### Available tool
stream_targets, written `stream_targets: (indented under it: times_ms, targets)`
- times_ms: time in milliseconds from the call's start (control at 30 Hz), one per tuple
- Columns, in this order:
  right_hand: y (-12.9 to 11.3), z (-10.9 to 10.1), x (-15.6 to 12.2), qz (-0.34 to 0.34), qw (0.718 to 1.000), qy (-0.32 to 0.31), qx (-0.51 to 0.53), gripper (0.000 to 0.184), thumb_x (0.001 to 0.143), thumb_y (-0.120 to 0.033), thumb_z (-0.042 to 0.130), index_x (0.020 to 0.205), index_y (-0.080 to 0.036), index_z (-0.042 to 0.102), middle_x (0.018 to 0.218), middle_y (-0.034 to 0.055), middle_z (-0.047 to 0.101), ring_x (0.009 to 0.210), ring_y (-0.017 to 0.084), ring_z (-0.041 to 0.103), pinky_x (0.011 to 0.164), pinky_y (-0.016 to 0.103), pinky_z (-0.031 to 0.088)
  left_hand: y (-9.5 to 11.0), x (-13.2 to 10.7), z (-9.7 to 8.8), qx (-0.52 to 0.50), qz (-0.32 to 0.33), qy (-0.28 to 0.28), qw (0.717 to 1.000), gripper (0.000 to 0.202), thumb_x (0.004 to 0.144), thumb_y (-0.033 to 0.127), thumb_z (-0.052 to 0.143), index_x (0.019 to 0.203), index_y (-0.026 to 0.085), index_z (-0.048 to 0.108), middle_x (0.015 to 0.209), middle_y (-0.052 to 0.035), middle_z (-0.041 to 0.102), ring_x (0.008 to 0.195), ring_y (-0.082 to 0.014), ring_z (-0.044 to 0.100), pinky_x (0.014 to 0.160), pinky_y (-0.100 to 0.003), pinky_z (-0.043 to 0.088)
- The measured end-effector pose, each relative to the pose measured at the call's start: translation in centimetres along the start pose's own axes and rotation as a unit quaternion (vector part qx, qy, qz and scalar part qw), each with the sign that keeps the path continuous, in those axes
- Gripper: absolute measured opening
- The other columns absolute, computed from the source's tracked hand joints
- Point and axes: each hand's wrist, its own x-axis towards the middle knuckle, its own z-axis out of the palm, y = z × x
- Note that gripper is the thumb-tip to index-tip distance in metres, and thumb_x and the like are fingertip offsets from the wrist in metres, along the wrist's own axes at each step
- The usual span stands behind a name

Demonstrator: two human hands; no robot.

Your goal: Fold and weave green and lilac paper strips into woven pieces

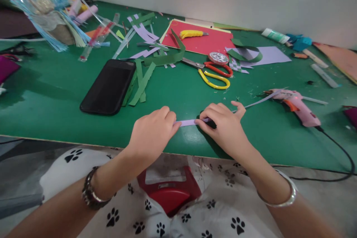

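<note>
A long lilac paper strip (187, 122) lies flat on the green table (55, 100) near its front edge and runs up to the right toward the glue gun. My left hand (153, 131) has its fingers curled, pinching the strip's left end. My right hand (224, 124) presses and pinches the strip just to the right, fingers bent, thumb sticking out. A small dark object under my right fingers is mostly hidden.
A black phone (109, 85), green paper strips (142, 81), yellow and red scissors (214, 74), a red sheet (212, 42) with a yellow cutter (192, 34), lilac paper (270, 55), a pink glue gun (297, 106) with cable, and craft clutter (47, 18) at back left.
</note>
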Motion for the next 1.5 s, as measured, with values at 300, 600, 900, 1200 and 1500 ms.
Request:
stream_targets:
  times_ms: [300,600,900,1200,1500]
  targets:
    - [-0.1,0.0,0.0,0.001,1.000,0.005,0.000,0.026,0.081,-0.031,0.048,0.057,-0.020,0.051,0.059,-0.0050,0.056,0.063,0.012,0.048,0.086,0.039,0.010,-1.3,-0.5,-0.1,-0.001,-0.007,0.013,1.000,0.027,0.084,0.030,0.041,0.063,0.016,0.053,0.062,0.0003,0.051,0.050,-0.0104,0.047,0.040,-0.023,0.021]
    - [0.0,-0.1,0.0,0.007,1.000,-0.005,0.002,0.025,0.081,-0.030,0.048,0.058,-0.020,0.053,0.060,-0.0054,0.055,0.064,0.012,0.049,0.091,0.042,0.008,1.1,-2.0,1.1,-0.028,0.226,0.106,0.968,0.041,0.085,0.037,0.037,0.114,0.009,0.048,0.117,-0.0109,0.053,0.109,-0.0205,0.046,0.090,-0.033,0.037]
    - [0.4,-0.5,-0.1,0.027,0.998,-0.017,0.050,0.025,0.080,-0.033,0.049,0.059,-0.020,0.055,0.064,-0.0049,0.059,0.066,0.012,0.053,0.093,0.043,0.005,2.6,-2.5,2.3,0.043,0.146,0.069,0.986,0.063,0.080,0.049,0.039,0.121,0.001,0.042,0.125,-0.0157,0.047,0.115,-0.0273,0.041,0.093,-0.036,0.036]
    - [4.9,-2.6,-1.3,0.080,0.989,-0.072,0.100,0.026,0.080,-0.037,0.046,0.062,-0.022,0.057,0.073,-0.0021,0.063,0.074,0.016,0.056,0.090,0.044,0.011,2.9,-2.3,1.8,0.049,0.146,0.062,0.986,0.064,0.076,0.049,0.047,0.118,0.001,0.046,0.112,-0.0154,0.053,0.101,-0.0260,0.048,0.090,-0.035,0.038]
    - [5.2,-2.5,-2.1,0.070,0.995,-0.049,0.043,0.027,0.082,-0.037,0.042,0.063,-0.021,0.055,0.070,-0.0018,0.061,0.075,0.017,0.055,0.089,0.043,0.011,4.0,-1.8,0.7,0.067,0.120,0.009,0.990,0.072,0.071,0.058,0.048,0.125,0.012,0.042,0.099,-0.0128,0.055,0.090,-0.0260,0.048,0.079,-0.037,0.044]
